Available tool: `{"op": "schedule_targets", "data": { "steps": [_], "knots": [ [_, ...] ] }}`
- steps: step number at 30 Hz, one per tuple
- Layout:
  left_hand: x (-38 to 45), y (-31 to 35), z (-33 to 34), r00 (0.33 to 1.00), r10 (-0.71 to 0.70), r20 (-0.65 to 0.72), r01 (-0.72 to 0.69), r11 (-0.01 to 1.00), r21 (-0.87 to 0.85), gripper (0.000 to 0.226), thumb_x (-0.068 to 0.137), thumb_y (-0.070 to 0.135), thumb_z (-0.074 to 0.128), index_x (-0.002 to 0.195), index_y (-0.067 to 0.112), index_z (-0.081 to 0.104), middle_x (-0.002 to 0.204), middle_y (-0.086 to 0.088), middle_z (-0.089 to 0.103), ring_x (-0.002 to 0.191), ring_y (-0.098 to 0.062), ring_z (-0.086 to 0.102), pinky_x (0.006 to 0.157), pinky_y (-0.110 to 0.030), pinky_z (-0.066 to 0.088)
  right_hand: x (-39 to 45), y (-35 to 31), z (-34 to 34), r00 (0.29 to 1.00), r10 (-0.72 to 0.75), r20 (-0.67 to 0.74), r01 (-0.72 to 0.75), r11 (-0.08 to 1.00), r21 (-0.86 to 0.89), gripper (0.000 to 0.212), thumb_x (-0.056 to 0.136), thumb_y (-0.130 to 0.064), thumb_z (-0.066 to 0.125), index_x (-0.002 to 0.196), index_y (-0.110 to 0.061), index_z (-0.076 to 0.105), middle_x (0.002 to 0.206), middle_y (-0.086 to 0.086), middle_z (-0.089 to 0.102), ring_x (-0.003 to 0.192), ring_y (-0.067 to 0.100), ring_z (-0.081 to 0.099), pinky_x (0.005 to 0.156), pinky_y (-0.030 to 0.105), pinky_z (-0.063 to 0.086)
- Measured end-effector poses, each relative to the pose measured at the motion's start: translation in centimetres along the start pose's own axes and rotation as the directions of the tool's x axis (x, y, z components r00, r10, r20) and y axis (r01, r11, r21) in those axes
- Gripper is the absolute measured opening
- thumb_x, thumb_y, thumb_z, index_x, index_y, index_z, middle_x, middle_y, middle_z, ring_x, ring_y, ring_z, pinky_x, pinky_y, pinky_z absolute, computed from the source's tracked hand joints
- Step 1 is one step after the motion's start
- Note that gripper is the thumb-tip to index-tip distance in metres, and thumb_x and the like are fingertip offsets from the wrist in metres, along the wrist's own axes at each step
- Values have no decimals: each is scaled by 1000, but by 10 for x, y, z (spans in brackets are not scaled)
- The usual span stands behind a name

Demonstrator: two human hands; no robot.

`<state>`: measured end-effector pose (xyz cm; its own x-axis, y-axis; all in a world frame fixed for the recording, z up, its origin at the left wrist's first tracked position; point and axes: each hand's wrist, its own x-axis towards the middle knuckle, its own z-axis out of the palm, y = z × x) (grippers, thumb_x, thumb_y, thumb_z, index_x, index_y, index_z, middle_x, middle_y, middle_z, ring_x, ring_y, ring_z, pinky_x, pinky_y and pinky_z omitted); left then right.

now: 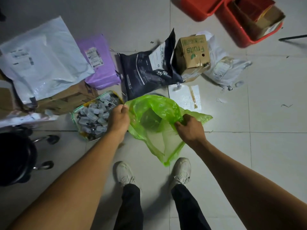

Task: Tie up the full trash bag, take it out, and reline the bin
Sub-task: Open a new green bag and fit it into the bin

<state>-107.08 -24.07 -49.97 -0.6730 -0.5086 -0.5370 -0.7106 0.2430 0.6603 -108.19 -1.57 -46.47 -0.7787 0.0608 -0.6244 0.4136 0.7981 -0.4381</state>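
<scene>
While both hands spread a fresh green liner (pixel 156 117) by its mouth, the step in hand reads as relining, judged from the empty translucent film and the dark round shape showing through it. Left hand (pixel 118 118): fingers curled, pinching the liner's rim at its left edge. Right hand (pixel 191 128): fingers curled round a gathered fold of the rim on the opposite side. Liner hangs between the two hands, its sealed bottom corner trailing down toward the person's shoes (pixel 124 173). Bin (pixel 150 121) is presumably the dark shape directly under the opened mouth, between the hands; only seen through the film, so its rim cannot be told with certainty.

Full bag (pixel 94 117): clear, packed with small pale containers, sits on the floor (pixel 249 146) just beside the left hand, on its outer side. Whether its neck is tied cannot be told.

Next move, as judgement: widen the mouth further, lower it over the bin, fold the rim outward all round. Thin film may cling shut or tear.

Counts: hands 2; green liner 1; full clear bag 1; shoes 2; cardboard box marked "Fruits" (pixel 192 53) 1, beyond the right hand; red tubs (pixel 232 30) 2, further beyond; dark pet-print pouch (pixel 146 70) 1; purple mailer (pixel 99 62) 1, beyond the left hand
</scene>
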Motion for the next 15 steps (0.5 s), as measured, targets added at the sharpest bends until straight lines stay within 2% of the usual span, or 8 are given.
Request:
{"op": "schedule_targets", "data": {
  "steps": [3,7,9,13,15],
  "knots": [
    [14,-7,1,999,28,-40,-26,998,65,34,101,26,41,71,12,51,66,-4,49,63,-22,46,62,-35,35,13,-3,18,1000,-7,6,7,999,40,20,87,-26,55,92,-7,57,81,10,62,79,33,55,68,31,38],
    [28,-14,-3,992,116,-52,-110,988,108,29,100,25,41,79,10,54,75,-9,55,72,-25,51,68,-39,42,20,-6,41,1000,15,-23,-12,992,128,20,89,-24,56,97,-6,56,88,14,64,84,34,58,73,35,46],
    [34,-16,-5,990,136,-38,-133,987,91,27,101,23,40,81,11,53,69,-3,50,65,-22,47,64,-36,37,25,-8,52,999,32,-38,-24,983,182,20,90,-23,56,103,-8,57,93,12,65,87,33,59,78,37,49],
    [54,-24,-3,986,165,-37,-162,984,76,28,100,23,40,76,12,48,62,4,42,61,-19,41,63,-35,35,37,-11,73,998,48,-33,-38,964,265,18,90,-24,54,105,-15,58,94,6,66,87,29,60,72,32,44],
    [63,-29,1,985,174,-20,-172,981,86,28,100,23,40,76,12,48,63,4,42,59,-17,40,62,-34,34,44,-10,83,998,54,-25,-45,956,291,21,92,-24,52,109,-13,57,96,6,65,89,28,59,78,35,47]
  ]
}}
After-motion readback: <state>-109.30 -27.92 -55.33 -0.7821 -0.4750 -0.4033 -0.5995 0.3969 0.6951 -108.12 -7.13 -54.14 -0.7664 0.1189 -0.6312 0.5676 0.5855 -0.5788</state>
